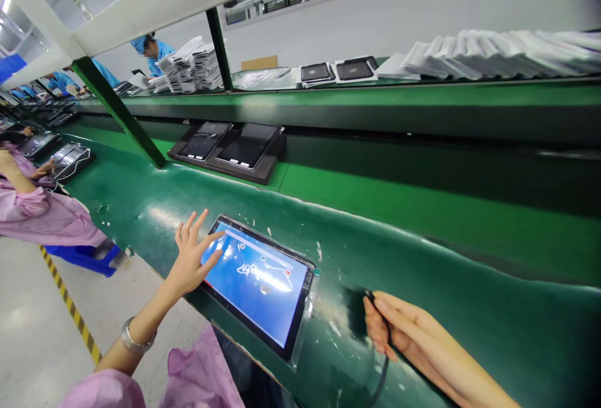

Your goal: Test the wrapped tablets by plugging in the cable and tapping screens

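A tablet (263, 280) with a lit blue screen lies flat on the green bench in front of me, a clear film showing past its edge. Over the tablet's left end, my left hand (191, 258) has its fingers spread, the index fingertip at the screen's upper left; I cannot tell whether it touches. To the right of the tablet, my right hand (387, 326) pinches a black cable (387, 348) near its end. The cable hangs down from the fingers toward the bench's near side. It is apart from the tablet.
Beyond the bench edge, two dark tablets (248, 145) rest on a black tray (256, 175) on a green belt (328, 192). The shelf above bears white sleeves (493, 54) and more tablets (354, 69). A green post (119, 114) rises at left, near a co-worker's pink sleeve (42, 211).
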Action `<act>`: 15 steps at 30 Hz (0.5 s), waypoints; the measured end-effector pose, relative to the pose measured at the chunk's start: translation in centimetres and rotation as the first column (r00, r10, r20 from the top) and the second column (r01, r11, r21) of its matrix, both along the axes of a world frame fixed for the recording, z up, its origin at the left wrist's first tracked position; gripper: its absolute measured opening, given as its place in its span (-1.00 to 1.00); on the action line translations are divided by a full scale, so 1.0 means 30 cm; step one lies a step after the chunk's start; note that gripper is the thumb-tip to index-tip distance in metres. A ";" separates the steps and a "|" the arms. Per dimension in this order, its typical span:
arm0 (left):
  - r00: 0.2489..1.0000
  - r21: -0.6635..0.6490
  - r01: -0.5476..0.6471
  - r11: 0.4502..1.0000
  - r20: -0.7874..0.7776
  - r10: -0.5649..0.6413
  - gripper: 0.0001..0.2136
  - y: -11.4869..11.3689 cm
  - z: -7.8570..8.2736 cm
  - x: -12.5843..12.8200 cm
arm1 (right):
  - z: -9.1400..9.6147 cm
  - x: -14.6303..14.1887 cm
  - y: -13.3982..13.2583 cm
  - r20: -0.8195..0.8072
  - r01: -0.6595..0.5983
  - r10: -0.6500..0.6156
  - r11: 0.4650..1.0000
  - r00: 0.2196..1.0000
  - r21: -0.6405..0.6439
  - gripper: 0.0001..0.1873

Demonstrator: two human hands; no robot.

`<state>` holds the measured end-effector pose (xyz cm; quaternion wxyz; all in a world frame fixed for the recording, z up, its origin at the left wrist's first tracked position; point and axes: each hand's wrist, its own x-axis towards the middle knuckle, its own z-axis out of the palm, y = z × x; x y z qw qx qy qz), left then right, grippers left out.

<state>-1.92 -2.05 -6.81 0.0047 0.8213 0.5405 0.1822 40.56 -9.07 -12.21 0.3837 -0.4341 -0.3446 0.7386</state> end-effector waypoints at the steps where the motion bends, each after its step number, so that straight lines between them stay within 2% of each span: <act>1: 1.000 0.002 -0.022 1.000 0.006 0.022 -0.68 0.002 -0.003 -0.003 | 0.000 0.000 -0.001 -0.004 -0.003 0.003 1.000 1.000 0.000 -0.51; 5: 0.999 -0.003 -0.051 0.999 0.004 0.051 -0.68 0.006 -0.011 -0.012 | 0.003 -0.008 -0.003 -0.009 -0.004 0.004 1.000 1.000 -0.010 -0.53; 8: 1.000 -0.124 0.006 0.992 0.001 -0.006 -0.60 0.002 -0.018 -0.034 | 0.005 -0.013 -0.001 -0.015 -0.001 0.001 1.000 1.000 -0.007 -0.52; 9: 0.998 -0.198 0.046 0.979 0.047 -0.037 -0.46 -0.002 -0.022 -0.047 | 0.007 -0.014 -0.001 -0.017 0.001 -0.001 1.000 1.000 -0.003 -0.51; 12: 0.952 -0.372 0.214 0.903 0.285 -0.109 0.23 -0.020 -0.040 -0.098 | 0.017 -0.008 -0.014 -0.001 0.003 -0.003 1.000 1.000 0.015 -0.50; 13: 0.932 -0.387 0.254 0.886 0.342 -0.118 0.36 -0.027 -0.047 -0.113 | 0.020 -0.004 -0.025 -0.007 -0.034 0.035 0.999 0.999 0.018 -0.50; 15: 0.912 -0.362 0.292 0.885 0.383 -0.145 0.39 -0.039 -0.058 -0.126 | 0.027 0.007 -0.056 -0.068 -0.204 0.205 0.979 0.976 0.022 -0.46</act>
